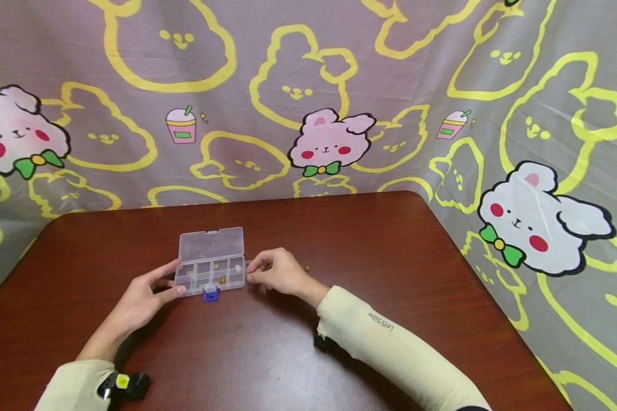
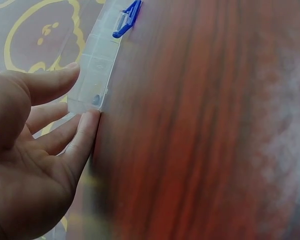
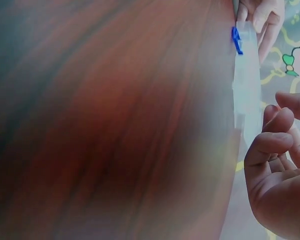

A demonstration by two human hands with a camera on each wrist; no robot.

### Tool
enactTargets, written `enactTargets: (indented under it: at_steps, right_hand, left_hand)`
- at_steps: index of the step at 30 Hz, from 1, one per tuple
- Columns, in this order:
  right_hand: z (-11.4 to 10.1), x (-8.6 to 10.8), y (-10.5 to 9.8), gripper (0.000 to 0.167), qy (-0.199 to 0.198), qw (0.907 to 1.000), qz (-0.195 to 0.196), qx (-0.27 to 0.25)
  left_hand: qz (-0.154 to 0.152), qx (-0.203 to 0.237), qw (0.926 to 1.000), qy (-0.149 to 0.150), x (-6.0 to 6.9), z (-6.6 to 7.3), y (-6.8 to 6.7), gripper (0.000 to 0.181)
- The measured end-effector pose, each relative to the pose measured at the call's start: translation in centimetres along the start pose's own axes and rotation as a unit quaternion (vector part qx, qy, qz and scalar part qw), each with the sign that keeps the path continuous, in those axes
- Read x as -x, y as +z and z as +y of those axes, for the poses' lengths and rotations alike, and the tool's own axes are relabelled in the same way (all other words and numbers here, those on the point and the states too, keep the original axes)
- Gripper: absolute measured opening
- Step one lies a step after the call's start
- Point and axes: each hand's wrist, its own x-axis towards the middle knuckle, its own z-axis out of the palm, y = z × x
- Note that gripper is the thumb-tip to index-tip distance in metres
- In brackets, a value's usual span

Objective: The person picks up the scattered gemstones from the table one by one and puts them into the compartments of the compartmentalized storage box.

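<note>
A clear plastic compartment box (image 1: 211,277) stands on the table with its lid (image 1: 211,244) raised at the back. A blue latch (image 1: 211,295) projects from its front edge. My left hand (image 1: 146,297) holds the box's left end, thumb at the front corner and fingers at the side and back. Beside the right end is my right hand (image 1: 277,271), its fingers curled and fingertips close together. A reddish spot shows between those fingertips in the right wrist view; whether it is a held object is unclear. Inside the box lie an orange piece (image 1: 223,280) and a whitish piece (image 1: 238,268).
A tiny brown-orange piece (image 1: 307,268) lies on the dark wooden table (image 1: 288,354), right of the right hand. Patterned curtains (image 1: 267,85) hang along the table's back and right sides. Small dark devices are strapped at both wrists.
</note>
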Motion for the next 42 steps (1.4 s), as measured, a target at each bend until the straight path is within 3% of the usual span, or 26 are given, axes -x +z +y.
enactTargets:
  at_steps: [9,21,42]
  right_hand:
    - [1.9,1.9,-2.9,0.010,0.023,0.9990,0.007,0.037]
    - [2.3,4.2,-7.0,0.016,0.027,0.9974,0.033,0.058]
    - [4.5,4.1,-9.9,0.020,0.077,0.9920,0.052,0.085]
  left_hand:
    - [0.006,0.006,0.9999,0.006,0.1,-0.1,0.0,0.068]
    - [0.011,0.003,0.9998,0.013,0.1,0.0,0.0,0.069]
    - [0.007,0.007,1.0000,0.003,0.1,0.0,0.0,0.068]
